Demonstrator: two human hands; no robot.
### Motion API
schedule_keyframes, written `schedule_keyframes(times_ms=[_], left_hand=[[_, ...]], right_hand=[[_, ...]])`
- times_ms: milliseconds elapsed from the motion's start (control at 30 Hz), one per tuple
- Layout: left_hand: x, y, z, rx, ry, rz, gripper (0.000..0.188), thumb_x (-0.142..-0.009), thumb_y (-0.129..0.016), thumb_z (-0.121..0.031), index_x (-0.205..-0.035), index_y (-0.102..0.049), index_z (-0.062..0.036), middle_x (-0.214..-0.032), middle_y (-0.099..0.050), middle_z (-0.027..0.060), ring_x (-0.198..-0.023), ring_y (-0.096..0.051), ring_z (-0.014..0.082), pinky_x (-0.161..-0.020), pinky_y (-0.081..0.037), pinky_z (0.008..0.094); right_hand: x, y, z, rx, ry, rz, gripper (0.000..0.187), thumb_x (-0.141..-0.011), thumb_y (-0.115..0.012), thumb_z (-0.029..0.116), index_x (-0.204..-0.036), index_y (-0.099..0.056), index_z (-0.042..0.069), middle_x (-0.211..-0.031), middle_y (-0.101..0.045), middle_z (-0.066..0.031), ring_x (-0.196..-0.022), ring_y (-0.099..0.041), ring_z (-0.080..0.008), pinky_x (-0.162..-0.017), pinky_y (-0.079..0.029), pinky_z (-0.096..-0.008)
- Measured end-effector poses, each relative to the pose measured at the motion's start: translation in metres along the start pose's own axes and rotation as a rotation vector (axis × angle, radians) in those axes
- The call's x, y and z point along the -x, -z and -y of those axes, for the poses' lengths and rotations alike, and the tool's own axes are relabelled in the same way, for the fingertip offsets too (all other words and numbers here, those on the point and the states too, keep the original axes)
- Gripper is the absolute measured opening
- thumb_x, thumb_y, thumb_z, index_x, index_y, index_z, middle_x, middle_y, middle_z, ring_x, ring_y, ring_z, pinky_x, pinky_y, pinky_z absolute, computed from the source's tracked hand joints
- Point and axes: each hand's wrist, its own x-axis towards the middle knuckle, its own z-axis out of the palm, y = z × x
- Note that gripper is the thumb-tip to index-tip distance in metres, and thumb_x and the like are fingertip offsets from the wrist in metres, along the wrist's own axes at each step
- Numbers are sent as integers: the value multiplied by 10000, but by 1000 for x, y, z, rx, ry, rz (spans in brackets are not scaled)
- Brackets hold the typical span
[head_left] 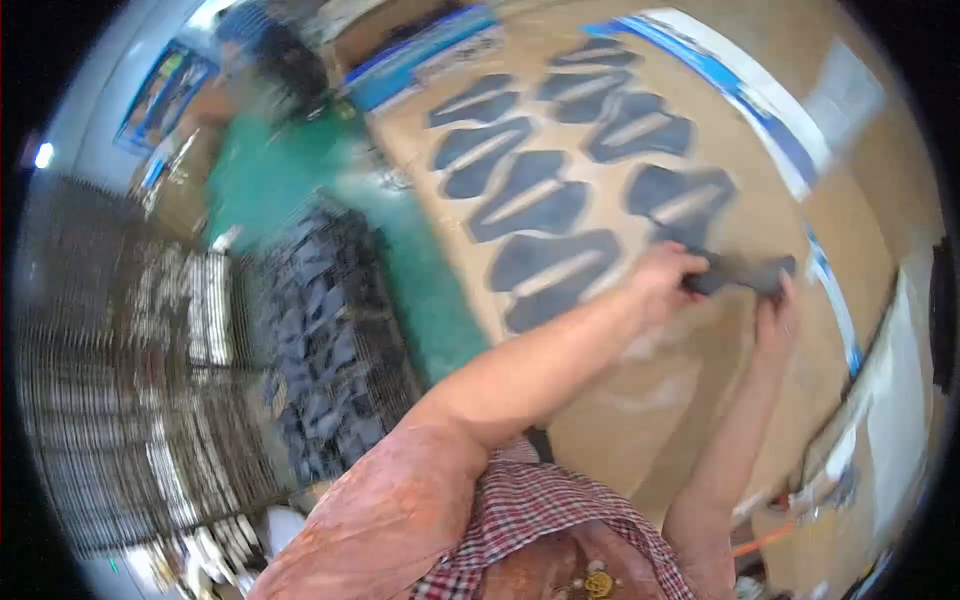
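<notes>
My left hand (668, 282) and my right hand (776, 312) are both closed on a dark grey cut piece (738, 274), one at each end, above the brown tabletop (640, 400). The piece is seen nearly edge-on and blurred, so its full outline and material cannot be made out. Just beyond my hands lies a flat, dark grey U-shaped piece (715, 192). Several similar pieces are spread in two rows toward the far end, among them one (556, 272) left of my left hand.
A long blue-and-white strip (780, 130) runs along the table's right side. Left of the table, a stack of dark grey pieces (325, 340) stands beside the green floor (270, 165). Slatted racks (120, 370) fill the far left. A blurred person (270, 60) is at the upper left.
</notes>
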Motion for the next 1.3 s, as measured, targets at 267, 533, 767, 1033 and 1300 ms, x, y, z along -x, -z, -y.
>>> schedule_keyframes(times_ms=[267,533,767,1033,1300], left_hand=[[108,187,-31,310,-69,53,140,-787,-517,-105,-912,-470,-63,-829,-558,76,-684,-564,191,-542,-481,298],[223,375,-38,643,-190,-123,241,-766,-560,-97,-965,-433,-47,-877,-547,98,-736,-557,224,-581,-459,320],[269,526,-59,918,-398,-326,193,-760,-568,-109,-922,-486,-46,-878,-551,101,-711,-558,256,-579,-446,322],[267,735,-120,1263,-659,-612,96,-783,-524,-93,-860,-488,-48,-828,-564,123,-699,-566,261,-583,-482,316],[247,942,-186,1383,-1003,-1056,143,-792,-512,-78,-921,-455,-53,-872,-538,98,-735,-549,251,-620,-495,321]], right_hand=[[79,-178,-62,79,-366,44,300,-777,-510,44,-1068,-437,46,-930,-543,-69,-823,-530,-160,-732,-451,-296],[158,-334,-204,339,-620,276,280,-728,-537,-3,-988,-464,69,-791,-537,-31,-653,-519,-119,-528,-439,-248],[233,-505,-358,493,-862,674,244,-734,-527,2,-968,-491,64,-789,-540,-32,-681,-532,-132,-513,-462,-259],[317,-683,-615,808,-1112,1058,281,-729,-526,33,-1004,-479,74,-819,-538,-26,-677,-527,-149,-532,-465,-282],[422,-825,-867,772,-1286,1548,343,-721,-542,47,-1049,-461,108,-934,-510,-35,-779,-517,-155,-581,-471,-306]])
